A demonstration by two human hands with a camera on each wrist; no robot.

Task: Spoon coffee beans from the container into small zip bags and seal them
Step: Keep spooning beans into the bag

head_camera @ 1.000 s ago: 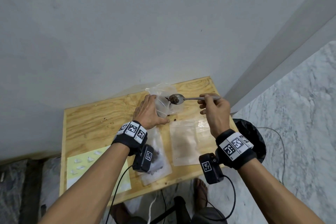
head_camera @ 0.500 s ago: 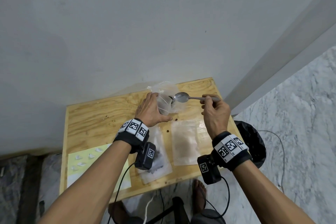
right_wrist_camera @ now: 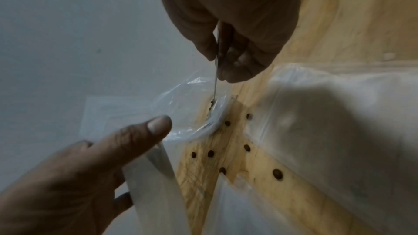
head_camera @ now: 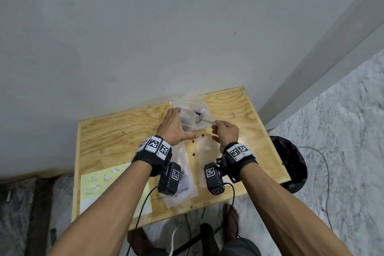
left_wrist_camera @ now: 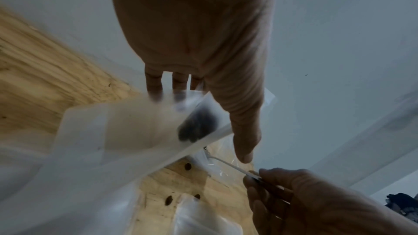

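My left hand [head_camera: 173,129] grips a small frosted zip bag [head_camera: 186,123], thumb in front and fingers behind. The left wrist view shows a dark clump of coffee beans [left_wrist_camera: 199,128] inside that bag [left_wrist_camera: 135,131]. My right hand [head_camera: 225,133] pinches the handle of a metal spoon [head_camera: 204,120]. Its bowl dips into a crumpled clear plastic bag [head_camera: 197,106] just beyond the zip bag. In the right wrist view the spoon [right_wrist_camera: 216,79] points down into the clear bag [right_wrist_camera: 194,110], where a few beans show at its tip.
Several loose beans [right_wrist_camera: 227,123] lie on the plywood table [head_camera: 116,137]. Flat empty zip bags [head_camera: 207,158] and a bag with beans [head_camera: 184,186] lie near the front edge. A pale sheet [head_camera: 108,187] sits front left; a black bin bag [head_camera: 288,164] is off the right side.
The spoon held beans over the zip bag, then showed empty. My right hand has since moved left and lowered the spoon into the clear bag. My left hand still holds the zip bag.
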